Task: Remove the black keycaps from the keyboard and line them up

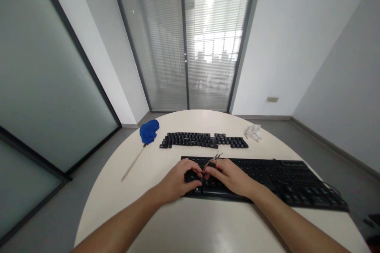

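A black keyboard lies on the table, many of its keycaps off. My left hand rests over its left end, fingers curved and thumb apart from the index finger. My right hand is closed just beside it, the fingertips of both hands close together above the keys. Between the right fingers is a thin tool with wire ends, which looks like a keycap puller. A small black piece like a keycap shows at the right fingers. The exact contact at the fingertips is hidden.
Loose black keycaps lie in rows behind the keyboard. A blue cloth and a thin stick-handled brush are at the left. Crumpled white tissue sits at the right. The pale round table has a curved edge.
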`<state>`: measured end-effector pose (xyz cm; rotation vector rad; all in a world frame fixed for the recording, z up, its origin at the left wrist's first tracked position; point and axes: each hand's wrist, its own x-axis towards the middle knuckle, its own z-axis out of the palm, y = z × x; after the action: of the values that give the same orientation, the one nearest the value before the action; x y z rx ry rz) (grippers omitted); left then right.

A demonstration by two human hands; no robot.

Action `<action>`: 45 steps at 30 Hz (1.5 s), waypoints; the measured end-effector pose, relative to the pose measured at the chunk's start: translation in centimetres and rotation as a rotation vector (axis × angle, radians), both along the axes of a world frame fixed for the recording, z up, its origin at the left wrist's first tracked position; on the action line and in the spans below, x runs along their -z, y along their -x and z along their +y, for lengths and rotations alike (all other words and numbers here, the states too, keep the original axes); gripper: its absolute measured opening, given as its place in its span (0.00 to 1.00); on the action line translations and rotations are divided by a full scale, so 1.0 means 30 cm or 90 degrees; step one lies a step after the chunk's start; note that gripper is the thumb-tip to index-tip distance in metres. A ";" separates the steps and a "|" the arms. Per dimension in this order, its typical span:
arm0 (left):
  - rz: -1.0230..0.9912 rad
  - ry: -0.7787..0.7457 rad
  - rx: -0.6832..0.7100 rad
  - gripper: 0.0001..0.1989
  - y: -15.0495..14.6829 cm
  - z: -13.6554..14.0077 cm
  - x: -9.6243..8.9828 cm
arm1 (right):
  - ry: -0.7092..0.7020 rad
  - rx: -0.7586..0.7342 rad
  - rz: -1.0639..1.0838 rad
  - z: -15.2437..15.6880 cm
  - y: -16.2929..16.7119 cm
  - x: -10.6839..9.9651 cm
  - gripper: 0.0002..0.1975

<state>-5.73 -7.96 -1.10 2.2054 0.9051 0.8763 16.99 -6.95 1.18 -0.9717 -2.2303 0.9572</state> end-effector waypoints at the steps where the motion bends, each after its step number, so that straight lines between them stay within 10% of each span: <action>1: -0.006 0.004 -0.002 0.11 -0.001 0.001 0.001 | 0.009 0.000 0.007 0.000 0.001 -0.002 0.20; 45: 0.060 -0.158 -0.063 0.09 0.008 0.027 0.004 | 0.022 0.026 0.087 0.021 -0.008 0.022 0.20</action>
<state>-5.97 -7.15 -1.21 2.4489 1.0043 0.9844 17.22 -6.33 0.51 -0.9337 -2.0798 1.0152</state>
